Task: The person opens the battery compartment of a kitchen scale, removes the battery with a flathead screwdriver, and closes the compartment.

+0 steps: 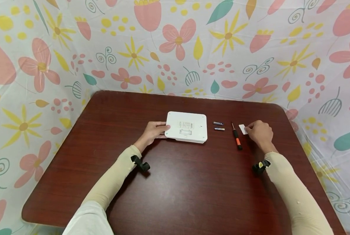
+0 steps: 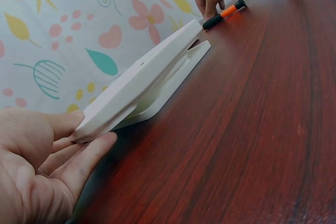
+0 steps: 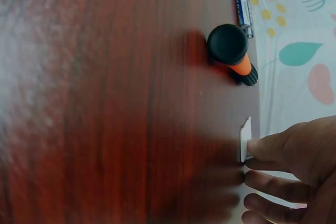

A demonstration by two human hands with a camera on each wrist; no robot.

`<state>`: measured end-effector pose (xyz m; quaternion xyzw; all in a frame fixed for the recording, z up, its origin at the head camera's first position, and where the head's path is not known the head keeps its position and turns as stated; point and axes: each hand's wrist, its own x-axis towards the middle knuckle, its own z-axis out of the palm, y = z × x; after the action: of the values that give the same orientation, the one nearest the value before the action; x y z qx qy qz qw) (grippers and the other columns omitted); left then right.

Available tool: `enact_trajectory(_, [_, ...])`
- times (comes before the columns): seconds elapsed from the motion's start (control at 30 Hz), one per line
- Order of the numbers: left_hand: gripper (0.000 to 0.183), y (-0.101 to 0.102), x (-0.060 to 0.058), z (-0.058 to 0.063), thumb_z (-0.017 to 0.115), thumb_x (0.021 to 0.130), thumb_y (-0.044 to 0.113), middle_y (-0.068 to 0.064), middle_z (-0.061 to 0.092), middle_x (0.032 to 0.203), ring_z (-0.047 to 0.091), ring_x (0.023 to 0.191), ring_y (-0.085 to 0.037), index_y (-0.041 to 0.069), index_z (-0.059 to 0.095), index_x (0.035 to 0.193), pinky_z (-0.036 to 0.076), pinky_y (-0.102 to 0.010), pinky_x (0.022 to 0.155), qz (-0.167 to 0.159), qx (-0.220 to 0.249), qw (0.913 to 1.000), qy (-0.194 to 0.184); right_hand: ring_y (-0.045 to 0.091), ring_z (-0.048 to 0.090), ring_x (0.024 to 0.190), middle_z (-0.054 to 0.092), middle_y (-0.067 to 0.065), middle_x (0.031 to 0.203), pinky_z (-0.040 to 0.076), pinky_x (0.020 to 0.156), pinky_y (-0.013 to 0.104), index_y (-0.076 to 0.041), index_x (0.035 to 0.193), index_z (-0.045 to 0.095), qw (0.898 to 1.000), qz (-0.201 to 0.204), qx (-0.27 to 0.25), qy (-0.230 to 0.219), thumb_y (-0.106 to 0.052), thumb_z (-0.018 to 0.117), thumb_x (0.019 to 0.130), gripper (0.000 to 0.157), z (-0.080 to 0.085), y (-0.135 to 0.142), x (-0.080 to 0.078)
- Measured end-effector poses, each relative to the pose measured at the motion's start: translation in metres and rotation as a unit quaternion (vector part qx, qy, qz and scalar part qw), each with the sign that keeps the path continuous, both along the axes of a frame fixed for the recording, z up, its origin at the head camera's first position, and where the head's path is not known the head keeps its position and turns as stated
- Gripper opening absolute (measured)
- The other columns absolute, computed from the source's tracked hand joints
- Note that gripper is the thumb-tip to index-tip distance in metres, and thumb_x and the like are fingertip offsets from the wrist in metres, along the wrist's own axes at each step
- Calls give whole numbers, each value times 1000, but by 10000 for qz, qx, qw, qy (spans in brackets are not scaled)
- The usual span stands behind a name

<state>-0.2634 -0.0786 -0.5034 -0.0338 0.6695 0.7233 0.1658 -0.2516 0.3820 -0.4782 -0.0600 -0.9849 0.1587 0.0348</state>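
A flat white device (image 1: 189, 125) lies underside up, showing a printed label, corner screws or feet and an uncovered battery compartment (image 1: 185, 132). My left hand (image 1: 152, 132) pinches its left edge, thumb on top and fingers beneath. In the left wrist view the device (image 2: 142, 72) is tilted, its held edge raised off the table. At the right, my right hand (image 1: 260, 132) pinches a small white battery cover (image 1: 242, 129) between thumb and fingers. The right wrist view shows that cover (image 3: 245, 142) standing on edge close over the tabletop.
Two AAA-looking batteries (image 1: 219, 129) lie just right of the device. A screwdriver (image 1: 237, 138) with a black and orange handle lies between them and my right hand. The brown table (image 1: 177, 186) meets a flower-patterned cloth (image 1: 177, 42) at the back and sides.
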Motion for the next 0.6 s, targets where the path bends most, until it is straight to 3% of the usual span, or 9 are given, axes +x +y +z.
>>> enact_trajectory(0.3, [42, 2, -1, -2, 74, 94, 5, -25, 72, 109, 73, 74, -18, -11, 62, 131, 65, -35, 72, 41, 59, 10000, -26, 52, 65, 84, 73, 26, 93, 52, 69, 64, -3, 98, 79, 9990, -197, -176, 361, -24, 62, 96, 28, -2, 2, 4])
enact_trajectory(0.6, [42, 1, -1, -1, 73, 95, 5, -25, 72, 110, 73, 74, -17, -11, 62, 132, 65, -35, 72, 49, 65, 10000, -27, 45, 63, 77, 72, 21, 85, 49, 70, 62, -2, 91, 75, 9964, 10, -455, 716, -21, 58, 98, 27, 5, 2, 11])
